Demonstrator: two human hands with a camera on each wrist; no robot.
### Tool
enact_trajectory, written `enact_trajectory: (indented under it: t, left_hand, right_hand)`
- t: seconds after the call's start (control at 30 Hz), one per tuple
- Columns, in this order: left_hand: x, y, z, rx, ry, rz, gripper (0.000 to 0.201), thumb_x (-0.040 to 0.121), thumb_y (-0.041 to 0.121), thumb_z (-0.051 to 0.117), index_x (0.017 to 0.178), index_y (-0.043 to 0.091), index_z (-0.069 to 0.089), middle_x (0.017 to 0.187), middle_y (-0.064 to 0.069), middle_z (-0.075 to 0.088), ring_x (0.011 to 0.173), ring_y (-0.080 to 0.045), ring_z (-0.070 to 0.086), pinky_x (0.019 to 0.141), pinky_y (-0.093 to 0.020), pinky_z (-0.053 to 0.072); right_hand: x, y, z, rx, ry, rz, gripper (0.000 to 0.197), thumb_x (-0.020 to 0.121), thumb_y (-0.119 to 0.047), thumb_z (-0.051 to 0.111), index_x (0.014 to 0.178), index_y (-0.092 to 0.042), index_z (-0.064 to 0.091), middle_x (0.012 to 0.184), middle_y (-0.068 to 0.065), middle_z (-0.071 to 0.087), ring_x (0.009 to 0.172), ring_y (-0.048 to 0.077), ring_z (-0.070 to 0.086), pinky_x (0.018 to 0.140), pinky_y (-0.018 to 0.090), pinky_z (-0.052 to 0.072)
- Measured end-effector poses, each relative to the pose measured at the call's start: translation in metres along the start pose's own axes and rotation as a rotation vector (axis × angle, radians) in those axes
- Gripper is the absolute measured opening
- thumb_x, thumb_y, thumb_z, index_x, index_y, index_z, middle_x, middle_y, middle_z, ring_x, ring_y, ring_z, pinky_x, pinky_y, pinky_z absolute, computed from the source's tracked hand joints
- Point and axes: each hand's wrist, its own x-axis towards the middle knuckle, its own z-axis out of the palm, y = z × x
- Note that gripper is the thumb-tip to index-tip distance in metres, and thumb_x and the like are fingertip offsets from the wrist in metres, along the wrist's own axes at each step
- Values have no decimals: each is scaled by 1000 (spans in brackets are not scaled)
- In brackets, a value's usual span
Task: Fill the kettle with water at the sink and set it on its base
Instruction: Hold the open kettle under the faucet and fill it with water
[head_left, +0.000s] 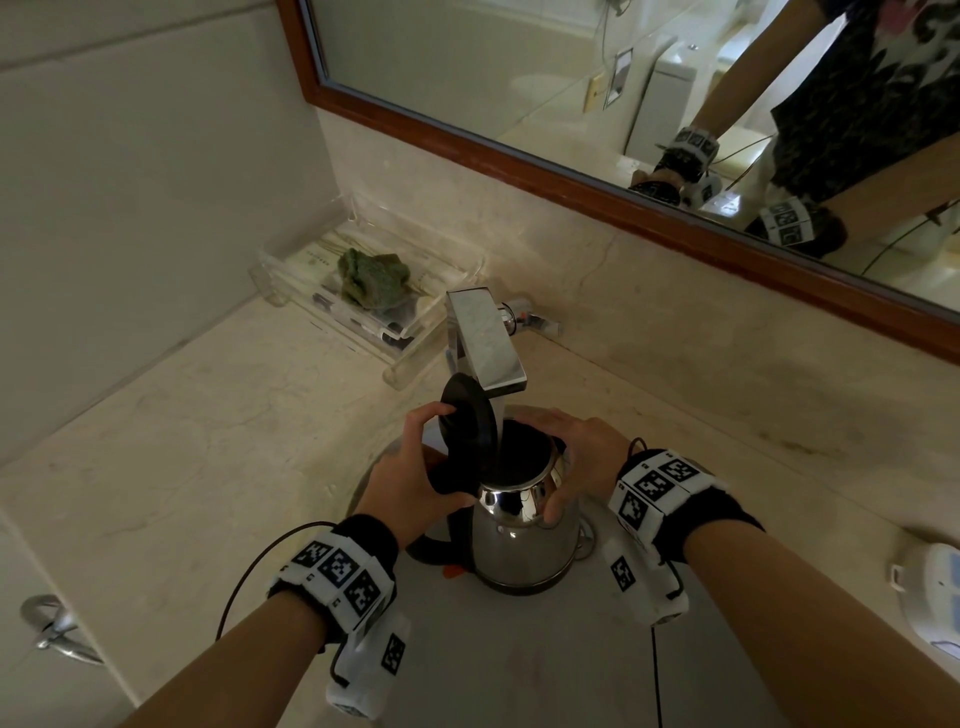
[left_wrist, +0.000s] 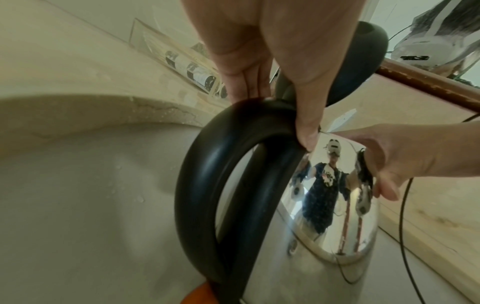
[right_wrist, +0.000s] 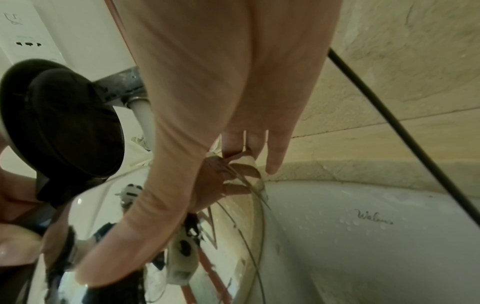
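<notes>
A steel kettle (head_left: 524, 540) with a black handle (left_wrist: 207, 195) stands in the white sink (head_left: 519, 665), right under the chrome faucet (head_left: 483, 338). Its black lid (head_left: 467, 421) is tipped up open. A thin stream of water (right_wrist: 142, 119) runs from the spout into the kettle's mouth. My left hand (head_left: 415, 467) grips the top of the handle, thumb pressed down beside the lid hinge and fingertips against the raised lid. My right hand (head_left: 582, 452) is wrapped round the kettle's upper body, thumb on the near side and fingers over the far rim.
A beige stone counter (head_left: 208, 441) surrounds the sink. A clear tray (head_left: 363, 301) with a green cloth and small bottles sits at the back left. A wood-framed mirror (head_left: 571, 171) hangs behind. A white and blue object (head_left: 935, 587) lies on the counter's right edge.
</notes>
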Motion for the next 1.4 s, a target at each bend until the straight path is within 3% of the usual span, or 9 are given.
enact_trajectory:
  t: [0.17,0.4,0.57,0.7,0.8,0.93,1.07,1.23,1.4]
  left_hand:
    - [1,0,0,9,-4,-7,90,63,11,80,123,41,20,83,1,66,74,-8,60,72,-23,47]
    - [2,0,0,9,-5,-2,91,63,11,80,122,43,19,87,-1,67,78,-11,62,75,-25,48]
    - [1,1,-1,13,5,5,92,63,12,80,113,51,15,87,2,66,78,-10,60,74,-24,46]
    - [1,1,-1,19,7,10,93,62,12,81,110,55,13,86,2,65,77,-10,60,72,-20,45]
    - [1,2,-1,13,9,3,90,63,12,80,119,45,19,86,3,64,77,-10,59,67,-14,42]
    - [1,3,-1,15,5,2,89,63,12,80,122,41,20,83,5,62,76,-10,59,71,-21,44]
    - [2,1,-1,20,3,-2,91,64,12,80,127,36,20,84,1,65,76,-12,60,66,-15,42]
    - [2,1,-1,17,10,3,90,63,12,80,120,44,18,85,-1,66,76,-11,61,64,-12,42]
    - [2,2,0,17,8,-11,90,63,12,80,126,37,20,86,-2,66,79,-14,62,70,-21,45]
  right_hand:
    - [0,0,0,2,-3,0,111,44,-28,92,125,-56,21,147,-9,34,134,12,33,111,29,29]
    - [1,1,-1,-1,-12,-1,111,45,-28,91,129,-53,23,147,-10,34,129,4,31,107,24,27]
    - [3,4,0,14,-13,-10,109,44,-31,91,123,-58,21,135,-24,30,126,-1,29,110,26,27]
    - [3,4,0,17,-8,-5,110,43,-33,91,124,-59,21,138,-22,31,129,2,31,112,31,29]
    - [1,1,-2,7,-5,-7,110,45,-32,91,129,-54,24,146,-12,34,134,10,34,113,33,30]
    - [2,0,-2,-11,-11,12,113,45,-32,91,137,-44,27,148,-7,35,135,15,35,114,39,31]
    - [3,1,-2,-23,-18,17,113,45,-32,91,137,-43,27,147,-7,35,135,15,35,113,36,30]
    - [2,1,-3,-26,-23,21,113,46,-28,91,141,-37,28,147,-7,35,134,14,35,109,28,28]
    - [4,2,-3,-27,-33,13,114,47,-27,91,141,-35,28,148,-7,34,135,13,34,109,27,27]
